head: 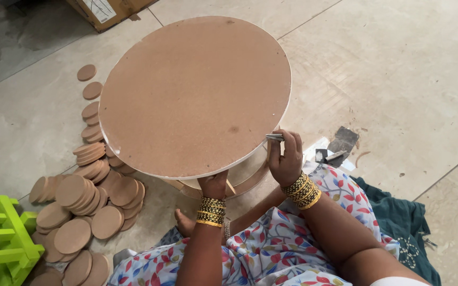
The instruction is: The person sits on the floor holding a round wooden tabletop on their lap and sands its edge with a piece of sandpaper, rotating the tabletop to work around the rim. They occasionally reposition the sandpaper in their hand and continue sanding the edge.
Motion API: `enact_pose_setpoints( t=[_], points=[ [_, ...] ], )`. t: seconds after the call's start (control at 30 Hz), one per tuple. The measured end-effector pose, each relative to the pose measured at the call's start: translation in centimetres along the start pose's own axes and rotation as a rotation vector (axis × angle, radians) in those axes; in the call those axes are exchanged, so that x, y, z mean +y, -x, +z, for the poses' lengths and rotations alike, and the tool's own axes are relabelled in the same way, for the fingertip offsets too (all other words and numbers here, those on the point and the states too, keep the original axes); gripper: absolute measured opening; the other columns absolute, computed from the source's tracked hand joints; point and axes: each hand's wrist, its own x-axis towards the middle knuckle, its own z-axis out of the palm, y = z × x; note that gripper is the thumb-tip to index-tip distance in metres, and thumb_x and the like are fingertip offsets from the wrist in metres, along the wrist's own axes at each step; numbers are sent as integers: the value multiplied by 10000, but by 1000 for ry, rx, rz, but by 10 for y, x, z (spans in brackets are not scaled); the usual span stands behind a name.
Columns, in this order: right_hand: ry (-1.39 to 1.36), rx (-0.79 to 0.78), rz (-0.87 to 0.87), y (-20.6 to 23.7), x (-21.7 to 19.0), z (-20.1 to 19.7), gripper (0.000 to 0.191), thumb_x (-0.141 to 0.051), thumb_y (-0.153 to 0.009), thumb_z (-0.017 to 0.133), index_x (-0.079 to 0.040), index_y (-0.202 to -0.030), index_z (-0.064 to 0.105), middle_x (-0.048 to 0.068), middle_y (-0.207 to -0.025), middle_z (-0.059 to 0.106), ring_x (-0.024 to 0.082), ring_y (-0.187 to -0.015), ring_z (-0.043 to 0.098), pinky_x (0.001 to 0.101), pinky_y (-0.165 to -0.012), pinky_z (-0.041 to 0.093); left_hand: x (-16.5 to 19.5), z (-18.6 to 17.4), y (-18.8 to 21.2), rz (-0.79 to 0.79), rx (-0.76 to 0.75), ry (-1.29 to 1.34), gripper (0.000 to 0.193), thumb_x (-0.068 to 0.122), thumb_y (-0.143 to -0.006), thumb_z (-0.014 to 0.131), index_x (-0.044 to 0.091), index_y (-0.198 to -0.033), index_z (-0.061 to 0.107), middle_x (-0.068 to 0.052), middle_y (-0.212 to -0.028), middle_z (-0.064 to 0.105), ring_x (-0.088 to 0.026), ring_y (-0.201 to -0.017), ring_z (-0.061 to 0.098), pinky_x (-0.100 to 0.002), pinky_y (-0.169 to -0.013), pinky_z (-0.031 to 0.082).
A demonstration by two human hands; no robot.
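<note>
Brown round board (194, 95) | left hand (214, 185) fingers grip its edge | right hand (286, 159) fingers pinch grey scrap (274, 137)

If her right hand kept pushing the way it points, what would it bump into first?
Probably the edge of the big round board: the right hand presses a small grey piece, maybe sandpaper, right against its rim. Depth is hard to judge.

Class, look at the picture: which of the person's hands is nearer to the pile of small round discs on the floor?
Left. The left hand grips the big round board's near edge, closer to the small discs. The right hand is at the board's far side from them.
</note>
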Motion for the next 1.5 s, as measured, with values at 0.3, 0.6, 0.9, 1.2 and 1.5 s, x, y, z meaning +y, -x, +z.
enact_pose_setpoints(
  t=[0.3,0.6,0.9,1.2,1.5],
  points=[
    [-205,109,228,-35,25,6,163,-37,-1060,598,16,-1214,592,133,-1069,662,222,-954,686,324,-847,565,6,8,-3,-21,17,20,386,56,-825,856,-57,-1144,670,-110,-1129,734,-195,-1038,702,-345,-923,560],
    [-70,17,107,4,1,-1,166,-59,-1050,604,31,-1189,590,163,-1059,649,225,-971,661,332,-849,539,7,5,0,-27,10,14,367,51,-833,852,-47,-1139,675,-100,-1110,736,-177,-1014,699,-327,-895,562],
    [-292,89,307,-22,24,10,155,-82,-1091,558,8,-1216,579,110,-1057,684,177,-954,690,301,-852,580,6,2,2,-33,14,-13,356,33,-835,848,-46,-1136,675,-101,-1095,734,-179,-1000,698,-317,-882,563],
    [-224,47,235,-5,21,5,173,-68,-1078,547,27,-1222,558,125,-1106,650,173,-994,685,292,-871,574,-2,1,2,-8,26,-9,378,42,-842,855,-55,-1156,668,-99,-1102,730,-172,-987,695,-304,-853,561],
    [-308,119,432,-37,44,12,144,-58,-1061,556,8,-1180,601,128,-1039,703,199,-947,689,303,-855,566,-9,0,3,-58,33,76,441,21,-823,850,-65,-1189,619,-113,-1155,693,-185,-1034,675,-322,-897,561]
  ],
)
